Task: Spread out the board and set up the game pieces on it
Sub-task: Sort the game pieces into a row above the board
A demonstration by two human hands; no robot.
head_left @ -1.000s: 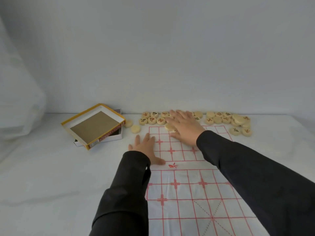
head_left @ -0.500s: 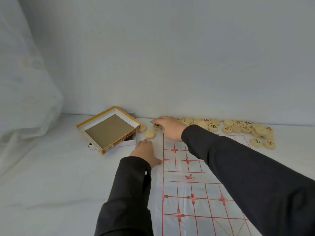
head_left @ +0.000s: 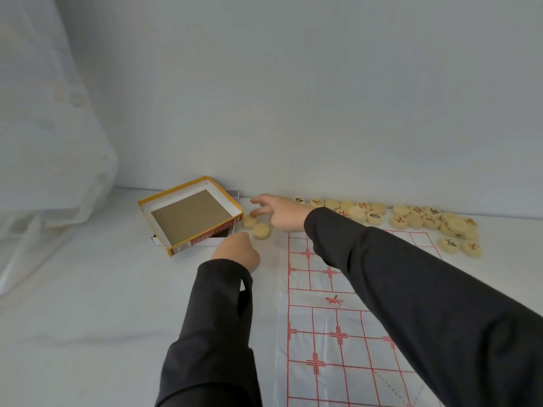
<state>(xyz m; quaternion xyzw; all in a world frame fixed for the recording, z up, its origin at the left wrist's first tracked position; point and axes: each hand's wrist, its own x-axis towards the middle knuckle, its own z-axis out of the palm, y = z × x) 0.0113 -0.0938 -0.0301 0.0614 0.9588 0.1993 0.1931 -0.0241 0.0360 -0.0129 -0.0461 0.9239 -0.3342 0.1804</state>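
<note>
1. My right hand point(head_left: 277, 214) reaches past the far left corner of the board point(head_left: 338, 318), fingers loosely spread and gripping nothing. Its thumb tip is at one of two blank-faced pieces point(head_left: 261, 231) just beside the open box point(head_left: 188, 215).
2. My left hand point(head_left: 235, 251) rests just left of the board. Its fingers are hidden, so I cannot tell its grip.
3. The board lies flat on the table point(head_left: 88, 318), red grid up.
4. The other pieces point(head_left: 411, 220) crowd along the wall beyond its far edge.
</note>
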